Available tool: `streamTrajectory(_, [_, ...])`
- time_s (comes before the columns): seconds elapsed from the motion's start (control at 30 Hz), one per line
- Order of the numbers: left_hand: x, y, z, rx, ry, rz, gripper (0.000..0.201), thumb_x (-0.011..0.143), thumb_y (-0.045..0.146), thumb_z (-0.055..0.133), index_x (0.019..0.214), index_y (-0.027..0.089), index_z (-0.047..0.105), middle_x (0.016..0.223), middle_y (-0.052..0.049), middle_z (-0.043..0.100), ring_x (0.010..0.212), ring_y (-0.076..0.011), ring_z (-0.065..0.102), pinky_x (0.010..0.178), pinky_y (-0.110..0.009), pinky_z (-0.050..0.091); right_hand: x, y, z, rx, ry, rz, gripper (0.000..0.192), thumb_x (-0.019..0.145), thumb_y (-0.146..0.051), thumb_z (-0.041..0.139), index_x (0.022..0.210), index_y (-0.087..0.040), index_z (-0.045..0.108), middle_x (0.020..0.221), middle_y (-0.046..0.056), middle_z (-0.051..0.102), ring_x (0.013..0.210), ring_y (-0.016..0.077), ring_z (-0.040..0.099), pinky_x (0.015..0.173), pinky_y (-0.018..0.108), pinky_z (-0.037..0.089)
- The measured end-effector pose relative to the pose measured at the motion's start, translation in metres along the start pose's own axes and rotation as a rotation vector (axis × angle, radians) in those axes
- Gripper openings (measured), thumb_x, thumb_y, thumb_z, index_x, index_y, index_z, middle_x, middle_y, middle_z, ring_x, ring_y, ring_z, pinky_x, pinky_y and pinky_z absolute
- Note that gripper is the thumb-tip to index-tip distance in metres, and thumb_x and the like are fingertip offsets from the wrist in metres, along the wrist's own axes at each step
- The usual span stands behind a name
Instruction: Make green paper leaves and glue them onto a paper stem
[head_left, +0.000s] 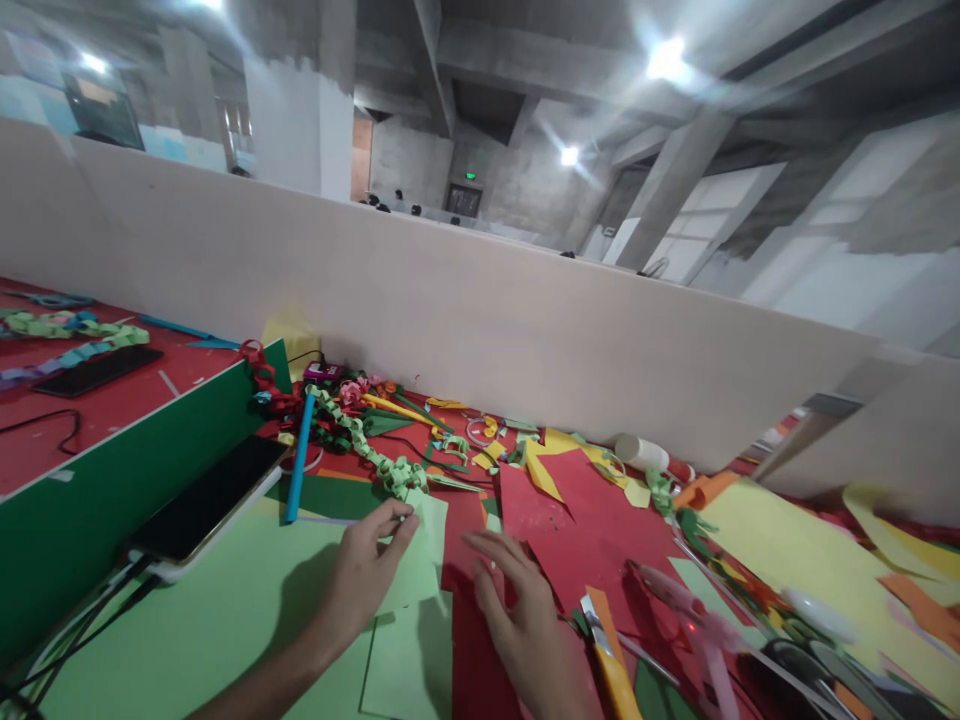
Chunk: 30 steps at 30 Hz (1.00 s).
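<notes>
A worktable [225, 620] is covered with large green and red paper sheets, and a long green paper chain [360, 440] already lies finished across it. The left hand [360, 580] pinches a small light-green paper piece [420, 560] near the chain's end. The right hand [525, 620] rests open and empty beside it, so that piece is not yet joined.

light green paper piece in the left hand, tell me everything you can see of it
The light green paper piece is a small, flat, matte sheet, roughly rectangular with straight cut edges. The left hand pinches its near left part, thumb on top by the upper edge. It lies slightly lifted over a larger light green sheet and red paper. Its far corner nears a green paper chain. The right hand hovers beside it, apparently not touching it.
</notes>
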<state>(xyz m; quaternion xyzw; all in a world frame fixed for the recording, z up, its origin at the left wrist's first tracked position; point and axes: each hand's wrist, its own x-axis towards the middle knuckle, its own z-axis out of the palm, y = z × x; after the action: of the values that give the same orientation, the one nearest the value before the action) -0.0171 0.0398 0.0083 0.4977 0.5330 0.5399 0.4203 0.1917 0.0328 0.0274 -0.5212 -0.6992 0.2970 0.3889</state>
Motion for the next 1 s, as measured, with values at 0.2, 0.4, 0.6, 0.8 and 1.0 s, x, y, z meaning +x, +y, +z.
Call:
streamTrajectory(0.2, [-0.004,0.003,0.001,0.011,-0.155,-0.018,0.035,0.091,0.054,0.061,0.090,0.019,0.064,0.063,0.006,0.051,0.060,-0.0144,0.048,0.056,-0.023,0.034,-0.005,-0.001,0.025,0.335,-0.203,0.163,0.037,0.088,-0.054,0.071,0.085,-0.017,0.075,0.077,0.005,0.071,0.070,0.0184,0.060,0.064,0.027,0.044])
streamTrajectory(0.4, [-0.007,0.018,-0.005,0.067,-0.382,-0.160,0.044,0.078,0.061,0.070,0.069,0.019,0.058,0.059,0.005,0.053,0.051,-0.0134,0.050,0.047,-0.023,0.035,-0.002,-0.002,0.022,0.397,-0.193,0.203,0.049,0.084,-0.064,0.071,0.075,-0.016,0.069,0.066,0.001,0.063,0.063,0.0149,0.054,0.059,0.026,0.039])
streamTrajectory(0.6, [-0.011,0.019,-0.007,0.166,-0.416,-0.317,0.047,0.074,0.063,0.071,0.082,0.016,0.066,0.064,0.002,0.061,0.053,-0.0141,0.052,0.049,-0.024,0.039,-0.003,-0.008,0.022,0.443,-0.159,0.252,0.054,0.076,-0.069,0.077,0.068,-0.016,0.069,0.061,0.001,0.061,0.057,0.0130,0.050,0.057,0.025,0.038])
streamTrajectory(0.8, [-0.010,0.025,-0.007,0.062,-0.379,-0.303,0.053,0.071,0.066,0.073,0.081,0.015,0.068,0.066,0.000,0.063,0.054,-0.0138,0.054,0.049,-0.023,0.039,-0.005,-0.006,0.024,0.520,-0.130,0.331,0.049,0.078,-0.064,0.079,0.071,-0.016,0.071,0.061,0.000,0.060,0.055,0.0107,0.046,0.053,0.024,0.036])
streamTrajectory(1.0, [-0.002,0.021,-0.006,0.023,-0.360,-0.261,0.054,0.071,0.070,0.071,0.074,0.016,0.065,0.059,0.000,0.062,0.043,-0.0104,0.047,0.043,-0.023,0.037,-0.009,-0.007,0.023,0.595,-0.111,0.349,0.045,0.083,-0.064,0.075,0.083,-0.019,0.067,0.073,0.000,0.063,0.063,0.0124,0.053,0.057,0.022,0.042])
